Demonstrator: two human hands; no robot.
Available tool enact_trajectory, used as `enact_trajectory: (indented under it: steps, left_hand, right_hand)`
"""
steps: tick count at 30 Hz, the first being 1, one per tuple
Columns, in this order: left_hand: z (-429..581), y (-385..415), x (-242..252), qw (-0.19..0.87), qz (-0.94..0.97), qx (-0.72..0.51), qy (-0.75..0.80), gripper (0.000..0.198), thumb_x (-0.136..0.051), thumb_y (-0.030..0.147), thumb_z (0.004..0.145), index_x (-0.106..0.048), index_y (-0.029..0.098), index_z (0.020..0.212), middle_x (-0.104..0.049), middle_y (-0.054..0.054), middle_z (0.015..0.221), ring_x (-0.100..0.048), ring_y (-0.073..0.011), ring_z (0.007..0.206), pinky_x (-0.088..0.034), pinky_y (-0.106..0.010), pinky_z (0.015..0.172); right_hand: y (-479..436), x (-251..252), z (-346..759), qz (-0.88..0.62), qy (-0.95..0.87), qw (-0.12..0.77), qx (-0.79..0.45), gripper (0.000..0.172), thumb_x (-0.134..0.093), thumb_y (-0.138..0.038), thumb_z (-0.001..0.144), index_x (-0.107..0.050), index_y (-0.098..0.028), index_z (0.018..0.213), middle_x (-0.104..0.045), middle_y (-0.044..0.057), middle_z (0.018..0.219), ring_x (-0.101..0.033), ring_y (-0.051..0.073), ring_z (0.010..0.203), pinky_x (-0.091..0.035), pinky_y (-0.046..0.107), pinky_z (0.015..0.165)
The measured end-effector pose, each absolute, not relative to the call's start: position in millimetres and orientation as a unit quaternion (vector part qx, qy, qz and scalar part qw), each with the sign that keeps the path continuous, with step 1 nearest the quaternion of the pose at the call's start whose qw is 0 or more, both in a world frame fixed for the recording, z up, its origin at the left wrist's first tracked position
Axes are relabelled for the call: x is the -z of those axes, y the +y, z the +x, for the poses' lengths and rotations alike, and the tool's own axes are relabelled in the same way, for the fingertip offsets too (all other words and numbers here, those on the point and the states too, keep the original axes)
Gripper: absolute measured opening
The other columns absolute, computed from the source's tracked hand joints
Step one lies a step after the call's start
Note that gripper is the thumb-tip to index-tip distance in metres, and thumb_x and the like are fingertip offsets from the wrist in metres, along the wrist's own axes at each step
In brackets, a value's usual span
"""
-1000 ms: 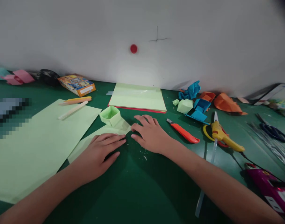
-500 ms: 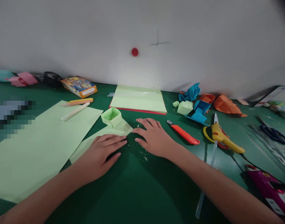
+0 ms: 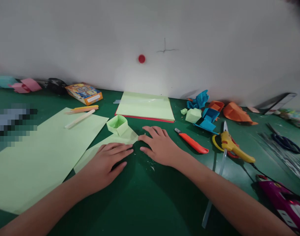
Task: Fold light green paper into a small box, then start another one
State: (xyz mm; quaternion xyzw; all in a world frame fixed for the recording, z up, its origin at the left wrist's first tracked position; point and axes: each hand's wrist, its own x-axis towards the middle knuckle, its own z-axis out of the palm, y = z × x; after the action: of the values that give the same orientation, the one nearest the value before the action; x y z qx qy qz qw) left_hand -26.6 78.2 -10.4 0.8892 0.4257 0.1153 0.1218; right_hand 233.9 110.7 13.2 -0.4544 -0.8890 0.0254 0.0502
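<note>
My left hand [image 3: 109, 161] lies with its fingers stretched out over the near edge of a light green paper piece [image 3: 90, 154]. To its right, my right hand [image 3: 159, 144] rests on the table, fingers apart and curved, one fingertip by the paper's pointed right corner. Neither hand holds anything. On the paper's far part stands a small open-topped box folded from green paper [image 3: 117, 125], just beyond my left fingers. A red-orange utility knife [image 3: 192, 142] lies to the right of my right hand. How much of the paper runs under my left hand is hidden.
Large green sheets [image 3: 39, 157] cover the left side, with marker pens [image 3: 84, 109] on top. More paper [image 3: 145, 106] lies by the wall. On the right are a yellow glue gun [image 3: 234, 147], folded paper pieces [image 3: 210, 118], scissors [image 3: 286, 142] and a magenta power strip [image 3: 280, 198].
The view has shifted slightly, so everything sits a little differently in the picture. Both hands keep their places by the paper.
</note>
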Motion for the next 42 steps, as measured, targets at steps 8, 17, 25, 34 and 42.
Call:
enact_trajectory:
  steps: [8,17,25,34,42]
  left_hand:
    - [-27.2,77.0,11.6,0.124,0.887,-0.122,0.428,0.044,-0.046,0.036,0.103,-0.059,0.035,0.146,-0.058,-0.001,0.153,-0.053,-0.0297,0.138,-0.044,-0.05,0.111]
    - [-28.5,77.0,15.1,0.125,0.887,-0.136,0.424,0.041,-0.046,0.036,0.104,-0.062,0.036,0.142,-0.058,0.001,0.152,-0.052,-0.0277,0.14,-0.044,-0.05,0.114]
    - [-51.3,81.2,-13.1,0.112,0.835,-0.156,0.516,0.04,-0.041,0.048,0.103,-0.071,0.033,0.124,-0.072,0.001,0.132,-0.065,-0.0265,0.124,-0.051,-0.045,0.108]
    - [-115.3,97.4,-24.4,0.045,0.699,0.007,0.714,0.088,-0.026,0.078,0.097,-0.032,0.012,0.156,-0.04,-0.022,0.161,-0.042,-0.0499,0.144,-0.042,-0.07,0.106]
    - [-113.2,97.9,-40.8,0.082,0.669,0.033,0.738,0.075,-0.038,0.066,0.098,-0.051,0.012,0.148,-0.068,-0.022,0.132,-0.068,-0.0435,0.112,-0.051,-0.051,0.09]
  right_hand:
    - [109.3,-14.5,238.5,-0.456,-0.888,0.053,-0.035,0.029,-0.05,-0.04,0.105,-0.065,-0.026,0.126,-0.042,0.012,0.159,-0.04,0.037,0.142,-0.04,0.058,0.111]
    - [76.2,-13.0,288.3,-0.487,-0.871,0.041,-0.048,0.033,-0.049,-0.043,0.105,-0.062,-0.03,0.132,-0.041,0.011,0.161,-0.038,0.036,0.146,-0.036,0.063,0.115]
    - [42.6,-4.8,335.9,-0.544,-0.835,0.052,-0.06,0.032,-0.051,-0.039,0.103,-0.063,-0.036,0.132,-0.043,0.008,0.16,-0.038,0.036,0.148,-0.041,0.063,0.112]
    - [27.2,-9.4,346.4,-0.557,-0.822,0.061,-0.104,0.031,-0.052,-0.038,0.103,-0.065,-0.038,0.13,-0.039,0.006,0.164,-0.035,0.037,0.15,-0.038,0.068,0.113]
    - [29.9,-10.1,346.3,-0.549,-0.821,0.062,-0.145,0.031,-0.052,-0.04,0.102,-0.063,-0.035,0.131,-0.04,0.007,0.163,-0.033,0.034,0.151,-0.035,0.065,0.116]
